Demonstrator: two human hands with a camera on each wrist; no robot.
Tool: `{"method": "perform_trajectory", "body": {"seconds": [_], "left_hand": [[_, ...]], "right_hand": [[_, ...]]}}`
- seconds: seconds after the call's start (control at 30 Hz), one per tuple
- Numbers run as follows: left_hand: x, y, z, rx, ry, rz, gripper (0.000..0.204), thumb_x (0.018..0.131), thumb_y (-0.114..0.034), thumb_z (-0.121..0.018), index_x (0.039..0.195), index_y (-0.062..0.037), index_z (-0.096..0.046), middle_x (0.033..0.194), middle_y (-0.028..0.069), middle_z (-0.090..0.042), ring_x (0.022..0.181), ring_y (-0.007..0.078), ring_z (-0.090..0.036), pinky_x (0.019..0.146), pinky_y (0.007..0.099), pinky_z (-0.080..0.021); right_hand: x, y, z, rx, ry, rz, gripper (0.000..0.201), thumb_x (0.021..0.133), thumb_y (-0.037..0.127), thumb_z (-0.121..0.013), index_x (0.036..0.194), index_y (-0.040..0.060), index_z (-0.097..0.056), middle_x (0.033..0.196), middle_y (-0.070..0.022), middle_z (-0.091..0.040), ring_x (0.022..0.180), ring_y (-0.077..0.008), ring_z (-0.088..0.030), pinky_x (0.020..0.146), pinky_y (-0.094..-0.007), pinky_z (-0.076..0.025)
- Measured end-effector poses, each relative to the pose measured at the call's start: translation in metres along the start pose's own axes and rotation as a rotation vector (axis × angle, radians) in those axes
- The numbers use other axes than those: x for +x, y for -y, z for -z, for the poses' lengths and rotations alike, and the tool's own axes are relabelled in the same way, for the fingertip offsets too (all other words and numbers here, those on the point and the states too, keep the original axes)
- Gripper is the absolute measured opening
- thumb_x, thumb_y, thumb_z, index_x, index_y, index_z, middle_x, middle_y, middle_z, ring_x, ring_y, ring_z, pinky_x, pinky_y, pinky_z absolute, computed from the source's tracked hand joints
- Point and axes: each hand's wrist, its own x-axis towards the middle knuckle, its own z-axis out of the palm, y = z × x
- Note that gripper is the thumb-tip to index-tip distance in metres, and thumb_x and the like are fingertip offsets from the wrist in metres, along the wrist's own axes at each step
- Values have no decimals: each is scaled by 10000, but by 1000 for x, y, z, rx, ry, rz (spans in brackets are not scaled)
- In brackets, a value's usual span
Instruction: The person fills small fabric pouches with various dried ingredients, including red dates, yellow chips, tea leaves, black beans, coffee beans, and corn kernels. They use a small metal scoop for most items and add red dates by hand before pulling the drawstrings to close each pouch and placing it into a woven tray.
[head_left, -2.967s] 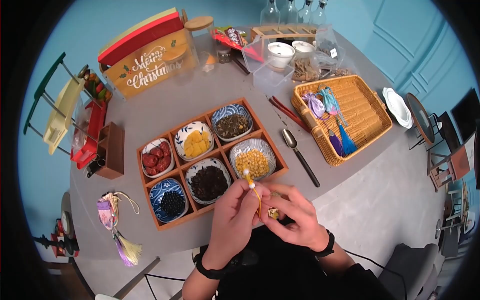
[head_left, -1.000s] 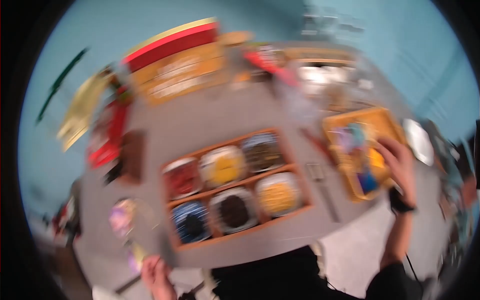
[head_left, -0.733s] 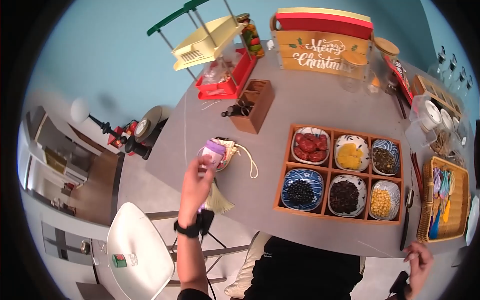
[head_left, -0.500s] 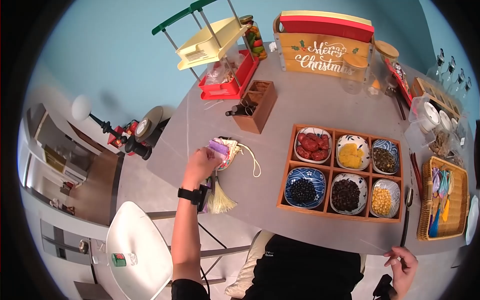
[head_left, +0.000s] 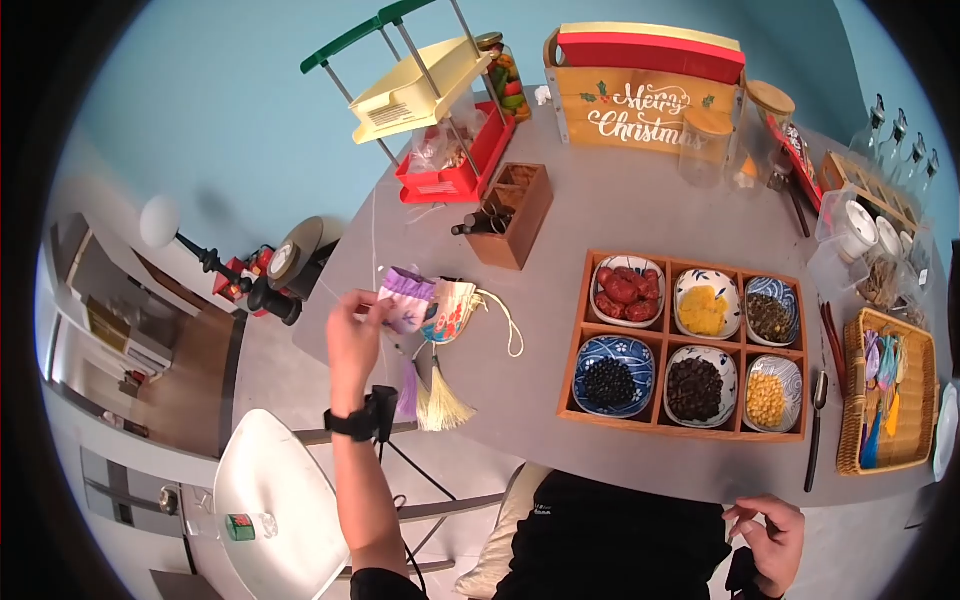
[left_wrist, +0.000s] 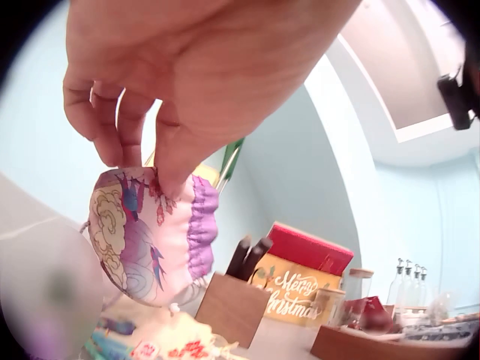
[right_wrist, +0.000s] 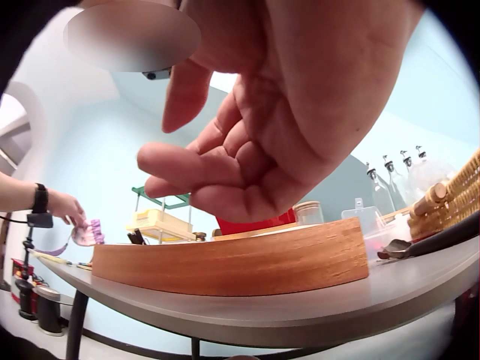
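My left hand pinches a pink-and-purple drawstring pouch between thumb and fingers at the table's left side. In the left wrist view that pouch shows birds, blossoms and a gathered purple top, lifted over a second pouch. This cream embroidered pouch lies on the table with a looped cord. A purple tassel and pale yellow tassels hang below the two. My right hand hangs loosely curled at the front edge, holding nothing.
A wooden divided tray carries bowls of dried ingredients. Right of it are a spoon and a wicker basket containing tasselled pouches. A wooden caddy and a tiered rack stand behind the left hand.
The right hand let go of a yellow thing in the basket and drew back to the table's front edge. The left hand reached left, took the purple pouch and lifted it leftward off the cream one.
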Motion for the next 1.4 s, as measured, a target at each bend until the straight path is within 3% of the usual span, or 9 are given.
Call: {"method": "perform_trajectory", "body": {"seconds": [0.2,0.33,0.47,0.87,0.97,1.1,1.2,1.3,1.4], "left_hand": [[-54,-65,53,-55,-38,-188,85,861,-88,-680,896,-13,-661,863,75,-684,834,184,-627,791,314,-458],[-92,-83,52,-265,180,-160,71,899,-56,-643,939,1,-657,974,100,-683,913,198,-631,871,311,-466],[-119,-95,35,-493,506,-57,107,927,-44,-604,1012,14,-632,994,103,-694,916,179,-641,846,295,-488],[-156,-138,-14,-322,806,-84,160,888,-52,-631,1044,-15,-632,903,124,-689,783,229,-663,709,307,-510],[-157,-142,-17,-368,820,-230,731,688,-262,-856,1280,-7,-511,1051,166,-636,894,326,-650,783,358,-528],[-167,-160,-18,-49,824,-354,961,580,-291,-910,1361,-47,-406,1125,154,-537,964,359,-619,795,417,-527],[-176,-146,-31,-66,735,-393,845,585,-238,-896,1279,-39,-457,1090,152,-546,942,358,-622,774,422,-522],[-173,-143,-27,-176,793,-298,691,598,-113,-840,1195,-32,-502,1016,130,-579,898,287,-619,771,360,-506],[-170,-130,-28,-346,942,-92,668,578,-66,-826,1174,-28,-526,975,78,-607,898,170,-598,815,290,-477]], "right_hand": [[18,12,-25,-58,237,8,245,768,-51,-655,1010,-44,-686,846,-153,-714,716,-164,-659,668,-267,-515],[43,13,-48,-40,597,296,280,843,43,-682,1119,2,-659,919,-94,-683,771,-190,-657,688,-288,-512],[58,42,-101,-29,480,611,305,828,30,-694,1130,39,-654,886,-83,-672,701,-234,-652,651,-305,-521],[63,21,-129,-136,303,206,200,859,191,-698,918,6,-648,734,-153,-630,640,-322,-637,565,-380,-486],[62,13,-130,-140,303,162,190,874,195,-670,897,9,-643,677,-182,-593,608,-355,-604,531,-395,-453],[60,12,-129,-15,307,98,209,882,210,-664,897,2,-644,634,-175,-574,581,-358,-593,525,-403,-448],[64,15,-122,152,557,19,243,891,235,-665,977,9,-642,711,-166,-603,649,-356,-615,568,-397,-469],[69,12,-108,-38,802,546,377,893,243,-654,1199,41,-562,1181,-118,-585,920,-311,-620,724,-382,-504],[70,18,-93,-321,944,668,369,884,189,-631,1208,31,-555,1242,-98,-563,944,-302,-615,754,-392,-512]]}}
